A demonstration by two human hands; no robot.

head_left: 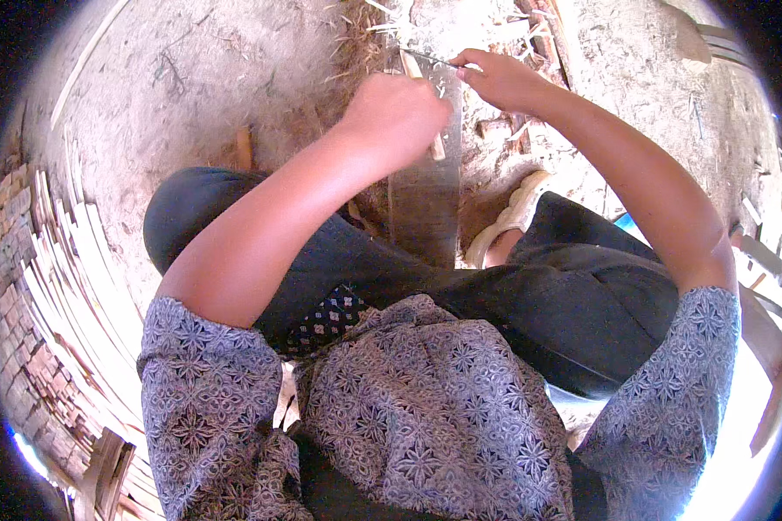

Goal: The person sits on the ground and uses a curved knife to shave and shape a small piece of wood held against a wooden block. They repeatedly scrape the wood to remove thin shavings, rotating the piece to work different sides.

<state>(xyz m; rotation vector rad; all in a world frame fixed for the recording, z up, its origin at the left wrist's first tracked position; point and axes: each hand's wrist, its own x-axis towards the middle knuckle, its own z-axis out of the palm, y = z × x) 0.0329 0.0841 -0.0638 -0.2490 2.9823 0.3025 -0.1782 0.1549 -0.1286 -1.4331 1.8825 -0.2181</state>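
My left hand (400,111) is closed around a pale wooden strip (412,64), whose ends stick out above the fist and below it. My right hand (502,80) grips a knife (431,59); its handle is mostly hidden in the fingers. The thin dark blade points left and lies across the upper part of the strip, seemingly against it. Below both hands a dark, flat plank (423,213) runs from between my legs toward the far side.
Pale shavings (506,33) litter the brightly lit ground ahead. Many long pale strips (87,278) lie on the left beside stacked short wooden pieces (17,217). A light-coloured sandal (514,208) is on my foot, right of the plank. A small wooden piece (244,148) stands near my left knee.
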